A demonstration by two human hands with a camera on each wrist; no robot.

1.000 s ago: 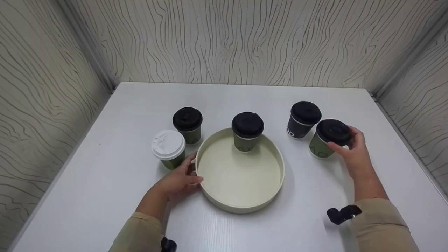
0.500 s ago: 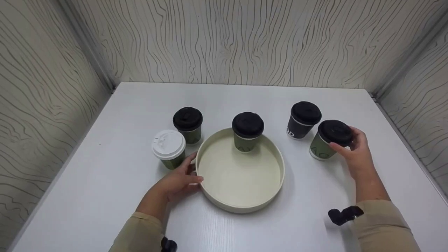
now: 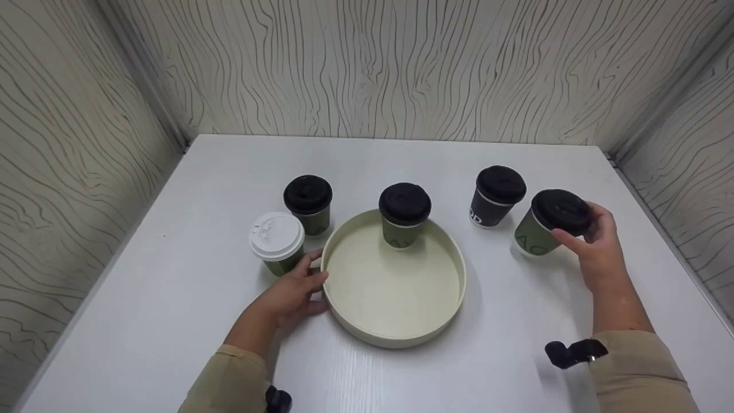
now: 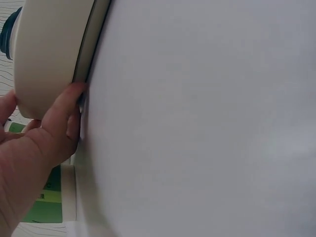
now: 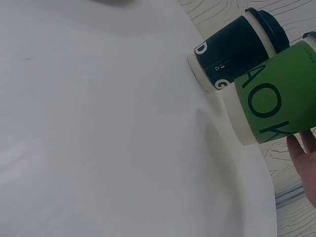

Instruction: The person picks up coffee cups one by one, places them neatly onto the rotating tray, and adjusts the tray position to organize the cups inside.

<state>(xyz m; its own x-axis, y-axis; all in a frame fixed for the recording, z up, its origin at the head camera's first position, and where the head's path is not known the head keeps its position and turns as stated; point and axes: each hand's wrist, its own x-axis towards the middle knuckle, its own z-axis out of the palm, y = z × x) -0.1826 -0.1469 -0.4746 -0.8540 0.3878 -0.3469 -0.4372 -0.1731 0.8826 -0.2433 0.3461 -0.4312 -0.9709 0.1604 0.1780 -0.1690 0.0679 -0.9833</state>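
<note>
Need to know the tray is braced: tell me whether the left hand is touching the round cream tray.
Touching. The left wrist view shows the left hand with its thumb pressed against the outer wall of the round cream tray; the head view agrees.

The table (image 3: 172,298) has a smooth, matt white top with a faint woodgrain streak. The round tray (image 3: 401,335) looks like matt cream plastic, smooth on wall and floor. The green cup (image 3: 536,236) in the right hand (image 3: 599,258) looks like paper with a flat printed finish, its base rim bare white, and carries a black plastic lid (image 3: 561,209) with a dull sheen. The dark cup (image 3: 487,211) beside it has the same papery look under a black lid. The white lid (image 3: 276,236) near the left hand (image 3: 292,293) is smooth moulded plastic. The walls (image 3: 367,63) show a matt pale surface printed with wavy woodgrain lines. The sleeves (image 3: 636,373) are soft beige cloth.
</note>
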